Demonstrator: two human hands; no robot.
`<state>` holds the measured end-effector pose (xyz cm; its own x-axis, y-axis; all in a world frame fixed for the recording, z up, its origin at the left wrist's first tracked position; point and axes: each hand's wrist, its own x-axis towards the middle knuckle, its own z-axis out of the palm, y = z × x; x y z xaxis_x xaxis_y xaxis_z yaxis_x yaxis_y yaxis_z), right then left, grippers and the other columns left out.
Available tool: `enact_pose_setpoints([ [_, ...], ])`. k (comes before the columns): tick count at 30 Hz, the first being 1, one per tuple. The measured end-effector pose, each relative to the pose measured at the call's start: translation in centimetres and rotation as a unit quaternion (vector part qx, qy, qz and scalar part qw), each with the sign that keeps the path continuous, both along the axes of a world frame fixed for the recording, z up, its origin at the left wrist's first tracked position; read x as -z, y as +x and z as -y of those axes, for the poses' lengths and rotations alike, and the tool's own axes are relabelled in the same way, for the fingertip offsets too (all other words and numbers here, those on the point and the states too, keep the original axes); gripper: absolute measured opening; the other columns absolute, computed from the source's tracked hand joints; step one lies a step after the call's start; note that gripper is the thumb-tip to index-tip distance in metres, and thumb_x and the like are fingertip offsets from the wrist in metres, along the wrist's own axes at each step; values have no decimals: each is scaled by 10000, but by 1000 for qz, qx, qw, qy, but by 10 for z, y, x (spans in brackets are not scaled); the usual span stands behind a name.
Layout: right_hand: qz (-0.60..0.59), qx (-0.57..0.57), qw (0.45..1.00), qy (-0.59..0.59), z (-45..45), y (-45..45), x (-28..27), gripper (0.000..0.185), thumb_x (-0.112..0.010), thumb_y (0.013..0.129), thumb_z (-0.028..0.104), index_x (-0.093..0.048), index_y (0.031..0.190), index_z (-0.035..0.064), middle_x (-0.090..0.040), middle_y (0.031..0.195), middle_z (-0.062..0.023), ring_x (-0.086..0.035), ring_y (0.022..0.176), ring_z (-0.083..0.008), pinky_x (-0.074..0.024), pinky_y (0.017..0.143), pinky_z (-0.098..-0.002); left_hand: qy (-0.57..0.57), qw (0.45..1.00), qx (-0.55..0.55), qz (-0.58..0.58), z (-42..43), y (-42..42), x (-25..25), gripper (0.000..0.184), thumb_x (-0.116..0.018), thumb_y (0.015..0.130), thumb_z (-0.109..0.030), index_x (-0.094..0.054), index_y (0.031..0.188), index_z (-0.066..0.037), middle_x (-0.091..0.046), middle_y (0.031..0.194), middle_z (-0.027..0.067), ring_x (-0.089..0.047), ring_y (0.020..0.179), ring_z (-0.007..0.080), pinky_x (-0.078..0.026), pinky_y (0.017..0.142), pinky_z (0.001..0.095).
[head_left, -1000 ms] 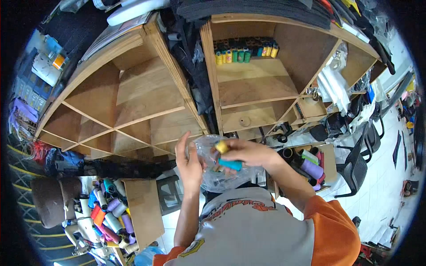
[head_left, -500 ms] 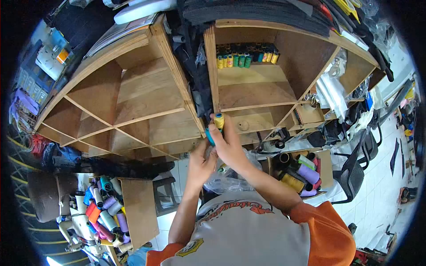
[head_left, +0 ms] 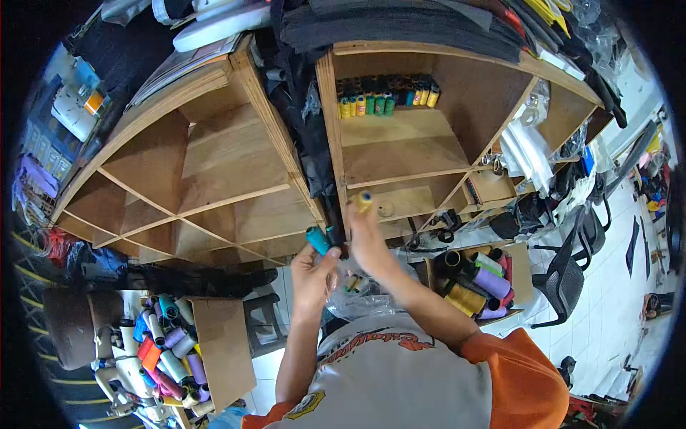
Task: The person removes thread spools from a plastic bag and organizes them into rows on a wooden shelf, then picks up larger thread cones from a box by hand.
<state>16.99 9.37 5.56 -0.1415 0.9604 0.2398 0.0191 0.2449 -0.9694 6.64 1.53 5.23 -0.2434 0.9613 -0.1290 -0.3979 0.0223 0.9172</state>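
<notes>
My left hand (head_left: 312,275) holds a teal thread spool (head_left: 317,240) upright at an angle between thumb and fingers. A dark spool end (head_left: 331,233) shows right beside it. My right hand (head_left: 366,232), slightly blurred, is closed on a yellow spool (head_left: 363,200) in front of the lower shelf. Below both hands, a clear plastic bag (head_left: 357,297) with some spools inside rests near my chest. Rows of small spools, yellow, green and dark (head_left: 369,105), stand at the back left of the upper shelf compartment (head_left: 404,168).
A wooden cubby shelf (head_left: 179,214) spans the left. Boxes of large thread cones stand at lower left (head_left: 223,350) and right (head_left: 523,275). A small stool (head_left: 263,322) and black chairs (head_left: 564,286) are on the floor. Folded dark fabric (head_left: 386,28) lies on top.
My hands have moved apart. The teal spool, earlier in my right hand, is now in my left hand. My right hand has kept the yellow spool and risen from the bag.
</notes>
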Motion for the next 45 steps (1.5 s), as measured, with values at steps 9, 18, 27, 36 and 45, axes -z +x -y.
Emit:
enact_pose_setpoints([
  [9,156,223,953,135,-170,86,-5,257,-614,846,255,-575,925,14,-570,821,-161,-551,824,-286,-423,761,-379,-26,997,-64,29,9,-21,1,233,-661,837,-182,-590,965,-1,-652,783,78,-410,372,50,-320,332,199],
  [18,168,264,946,85,-322,94,55,342,-734,764,231,-596,993,18,-641,813,-85,-601,723,-143,-477,651,-281,-49,993,-99,38,10,-23,15,165,-641,841,-132,-593,919,4,-639,779,86,-404,360,55,-305,314,199],
  [27,20,245,964,104,-424,90,159,265,-673,778,155,-600,1000,30,-638,834,-106,-618,772,-214,-486,657,-329,-63,990,-128,13,8,-30,9,146,-620,850,-120,-588,935,-6,-645,803,107,-416,377,48,-316,325,188],
  [36,262,303,910,104,-342,77,83,261,-582,785,77,-589,1046,75,-646,825,-138,-637,804,-274,-489,711,-350,-72,989,-125,30,9,-33,18,177,-628,850,-135,-591,972,-12,-647,811,103,-414,371,48,-303,311,191],
  [45,130,254,945,159,-351,82,97,132,-587,755,48,-575,885,28,-615,754,-160,-611,720,-317,-479,644,-367,-92,988,-118,38,9,-32,20,184,-631,853,-134,-586,981,-9,-648,806,90,-412,358,57,-300,313,194],
])
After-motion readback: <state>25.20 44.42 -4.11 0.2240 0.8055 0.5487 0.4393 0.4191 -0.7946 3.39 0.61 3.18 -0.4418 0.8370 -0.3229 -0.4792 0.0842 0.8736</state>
